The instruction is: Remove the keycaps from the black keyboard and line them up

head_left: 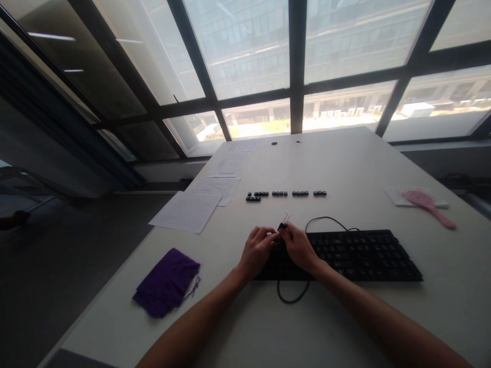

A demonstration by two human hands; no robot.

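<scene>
Over the keyboard's [364, 255] left end we pinch a black keycap [282, 226] beside thin wires [286, 216] in our right hand [298, 248], our left hand [258, 249] curled close, its grip unclear, apparently for steadiness, while loose keycaps [280, 193] lie grouped on the surface [345, 168], seemingly for order.

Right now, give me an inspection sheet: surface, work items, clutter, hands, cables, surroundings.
Surface: smooth white tabletop
Work items: black rectangular keyboard; small black keycaps grouped beyond it
Clutter: white paper sheets and purple cloth pouch at left; pink oval hairbrush on flat white packet at right
Hands: bare right hand appears to pinch small black square piece, thin wires beside it; left hand close against it, grip unclear
Cables: thin black cable curving behind keyboard; black cable loop in front
Surroundings: dark-framed glass windows ahead
</scene>
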